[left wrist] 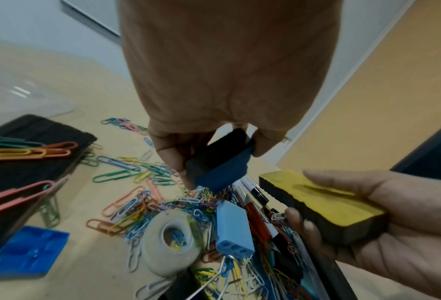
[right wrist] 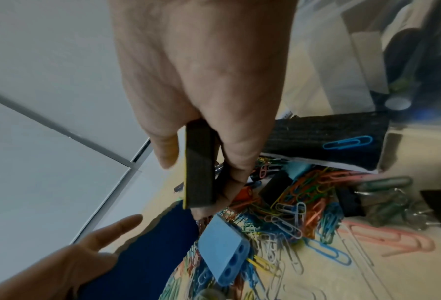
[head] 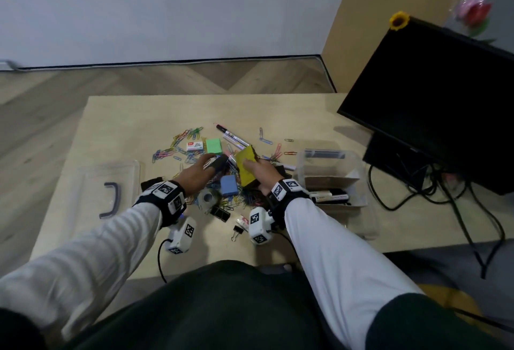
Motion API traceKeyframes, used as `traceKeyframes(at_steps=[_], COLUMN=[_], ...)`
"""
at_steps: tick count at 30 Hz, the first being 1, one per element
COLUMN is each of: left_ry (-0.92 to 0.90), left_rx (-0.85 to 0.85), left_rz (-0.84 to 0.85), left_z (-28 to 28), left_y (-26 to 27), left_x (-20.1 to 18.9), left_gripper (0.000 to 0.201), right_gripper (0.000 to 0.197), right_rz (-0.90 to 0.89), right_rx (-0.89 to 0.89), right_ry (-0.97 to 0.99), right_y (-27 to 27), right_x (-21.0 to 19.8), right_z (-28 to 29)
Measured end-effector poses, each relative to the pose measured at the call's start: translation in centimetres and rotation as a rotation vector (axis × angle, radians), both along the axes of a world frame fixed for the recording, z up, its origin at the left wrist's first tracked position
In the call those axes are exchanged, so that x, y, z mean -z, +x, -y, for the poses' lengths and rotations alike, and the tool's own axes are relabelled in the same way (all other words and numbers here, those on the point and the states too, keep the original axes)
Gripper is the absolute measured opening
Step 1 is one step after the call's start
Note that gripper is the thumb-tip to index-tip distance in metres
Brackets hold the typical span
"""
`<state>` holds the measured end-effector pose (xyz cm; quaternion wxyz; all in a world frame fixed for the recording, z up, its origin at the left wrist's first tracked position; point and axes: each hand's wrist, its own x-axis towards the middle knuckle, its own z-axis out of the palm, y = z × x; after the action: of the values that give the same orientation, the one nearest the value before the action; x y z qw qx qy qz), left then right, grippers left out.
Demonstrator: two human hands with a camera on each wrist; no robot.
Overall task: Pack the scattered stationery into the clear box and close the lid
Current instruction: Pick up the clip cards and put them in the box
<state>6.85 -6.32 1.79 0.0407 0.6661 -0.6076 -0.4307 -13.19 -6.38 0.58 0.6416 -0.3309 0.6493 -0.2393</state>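
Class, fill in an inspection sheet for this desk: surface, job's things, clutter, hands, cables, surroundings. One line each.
Surface: wooden desk, stationery heaped mid-desk.
Job's things: clear box at right, open, holding markers; lid lies apart at left; paper clips, tape roll, green pad unpacked.
Clutter: binder clip near front edge.
Hands: left hand grips blue eraser; right hand grips yellow eraser.
Cables: black cables beneath monitor.
Surroundings: white wall, wood floor.
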Motion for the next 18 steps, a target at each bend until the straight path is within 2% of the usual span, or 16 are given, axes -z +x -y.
traceKeyframes(at_steps=[2, 3, 5, 7, 8, 12, 15, 18], left_ry=[0.011, 0.013, 0.009, 0.011, 0.007, 0.008, 0.016, 0.015], left_rx=[0.012, 0.023, 0.04, 0.045, 0.044, 0.085, 0.098, 0.086], left_rz=[-0.034, -0.041, -0.052, -0.041, -0.037, 0.025, 0.03, 0.094], left_z=[-0.4, -0.4, -0.7, -0.8, -0.8, -0.4, -0.2, -0.8], left_y=[0.3, 0.5, 0.9, 1.0, 1.1, 1.5, 1.4, 0.8], left_x=[-0.3, -0.3, -0.5, -0.6, -0.6, 0.0, 0.4, -0.2], left_gripper=[0.052, 0.055, 0.06, 0.062, 0.062, 0.06, 0.049, 0.071], right_gripper=[0.066, 0.066, 0.062, 0.043, 0.039, 0.055, 0.048, 0.024], right_rz=[-0.022, -0.045, -0.081, -0.122, -0.143, -0.177, -0.135, -0.092], right_rx=[0.009, 0.007, -0.028, -0.03, -0.023, -0.007, 0.027, 0.045], right_ry=[-0.046, -0.072, -0.111, -0.164, -0.18, -0.185, -0.157, -0.114], right_y=[-0.1, 0.1, 0.3, 0.3, 0.2, 0.6, 0.9, 1.0], right_x=[1.4, 1.4, -0.3, -1.2, -1.3, -1.1, 0.3, 1.0], right_z=[0.2, 0.1, -0.6, -1.2, -1.3, -1.8, -1.7, -2.2])
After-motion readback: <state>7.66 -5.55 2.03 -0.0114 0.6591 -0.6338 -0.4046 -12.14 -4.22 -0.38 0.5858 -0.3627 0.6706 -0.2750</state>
